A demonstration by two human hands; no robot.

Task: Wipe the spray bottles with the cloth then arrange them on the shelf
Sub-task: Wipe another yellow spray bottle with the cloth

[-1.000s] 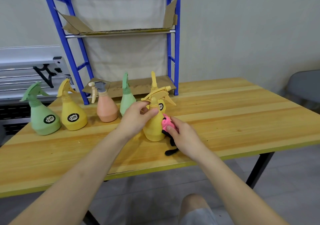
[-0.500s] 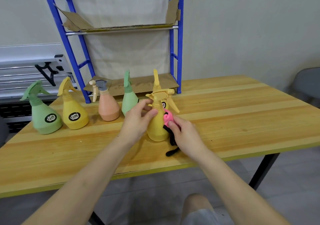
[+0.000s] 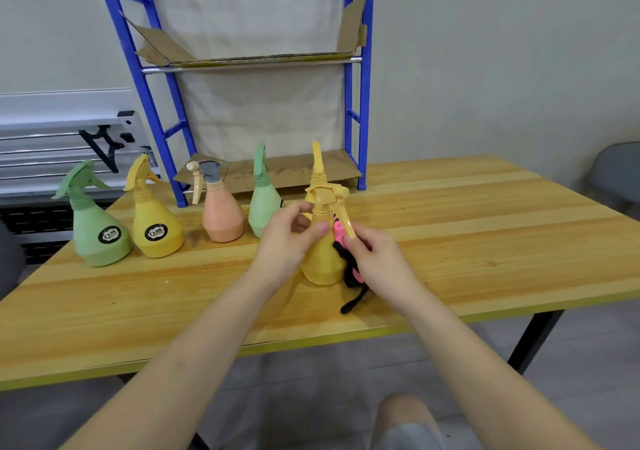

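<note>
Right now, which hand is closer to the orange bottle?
Left. The left hand grips the yellow bottle just right of the orange bottle. The right hand, holding the pink cloth, is beyond that yellow bottle, farther away.

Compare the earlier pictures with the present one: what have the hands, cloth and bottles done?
The right hand slid the pink cloth along the yellow bottle, whose trigger now points towards the camera. The left hand still grips its neck. The other bottles stayed put.
</note>
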